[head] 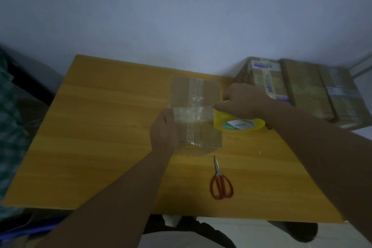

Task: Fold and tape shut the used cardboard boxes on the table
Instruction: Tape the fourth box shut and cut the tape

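Cardboard, brown and closed, the box [211, 91] sits at the middle of the table [100, 127]. A lengthwise strip [196, 88] of clear tape runs along its top from the far edge to the near one. A crossing strip [191, 114] spans the top from the left edge to the yellow tape roll [238, 124], which sits at the box's right edge. The left grip [164, 129] lies flat against the box's left edge, fingers fairly straight and pressing on the end of the crossing strip. The right grip [243, 99] is curled over the top of the tape roll and holds it. Red-handled scissors [221, 179] lie closed on the table, just nearer the person than the box. At the far right, other taped boxes [298, 90] sit side by side near the wall.
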